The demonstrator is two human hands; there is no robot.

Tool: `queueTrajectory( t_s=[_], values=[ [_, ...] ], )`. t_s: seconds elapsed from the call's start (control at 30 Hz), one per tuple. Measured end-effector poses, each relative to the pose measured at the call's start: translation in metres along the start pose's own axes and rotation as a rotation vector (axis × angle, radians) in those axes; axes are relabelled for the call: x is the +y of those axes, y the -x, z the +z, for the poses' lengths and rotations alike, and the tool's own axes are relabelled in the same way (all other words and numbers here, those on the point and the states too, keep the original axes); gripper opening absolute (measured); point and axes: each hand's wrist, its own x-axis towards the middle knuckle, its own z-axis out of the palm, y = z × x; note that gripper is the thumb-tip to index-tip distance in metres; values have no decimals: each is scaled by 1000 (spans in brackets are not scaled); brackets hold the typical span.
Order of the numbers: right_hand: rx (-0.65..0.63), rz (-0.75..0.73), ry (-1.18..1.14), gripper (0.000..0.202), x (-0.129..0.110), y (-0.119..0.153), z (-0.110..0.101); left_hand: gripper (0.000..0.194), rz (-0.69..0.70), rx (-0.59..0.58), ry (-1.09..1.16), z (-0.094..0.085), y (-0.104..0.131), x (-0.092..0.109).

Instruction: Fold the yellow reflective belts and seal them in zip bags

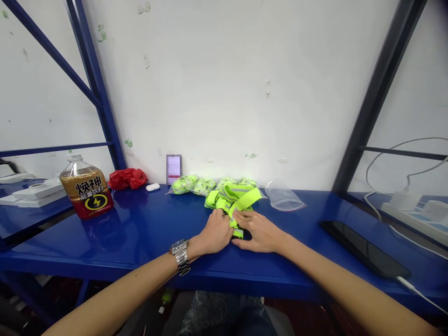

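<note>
Neon-yellow reflective straps (247, 199) with grey stripes lie in a loose, looped heap on the blue table (147, 233). On the near left side of the heap, my left hand (217, 231) has its fingers curled and closed on the strap; its fingertips are partly hidden. My right hand (261, 232) is at the heap's right side, thumb and fingers closing on a lower part of the same straps. Several packed bundles of similar straps (189, 183) sit behind, along the wall. An unfilled clear zip bag (285, 198) lies flat to the right of the heap.
At left stand a large drink bottle (87, 189), a red plastic bag (128, 178) and a small white case (153, 187). An upright phone (174, 169) leans on the wall. At right are a black phone (366, 247) with a cable and a power strip (416, 214).
</note>
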Motion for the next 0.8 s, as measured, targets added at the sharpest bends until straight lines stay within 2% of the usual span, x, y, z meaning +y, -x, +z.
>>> queueTrajectory(
  t_s=[0.13,0.23,0.43,0.63,0.73,0.8],
  values=[
    [-38,18,7,65,-3,-3,-1,26,82,5,61,-5,7,-3],
    [-52,-17,18,60,-3,-3,-2,30,106,-14,151,-14,17,-5],
    [-114,-43,-6,54,-1,0,-4,57,149,-138,251,-34,38,-12],
    [-114,-4,-43,50,-1,3,-5,30,225,-59,117,-30,30,-16],
    [-82,31,-100,46,1,2,-2,25,249,-37,108,-28,21,-18],
    [-37,65,-132,37,4,-1,2,23,212,-16,126,-27,16,-20]
  ],
)
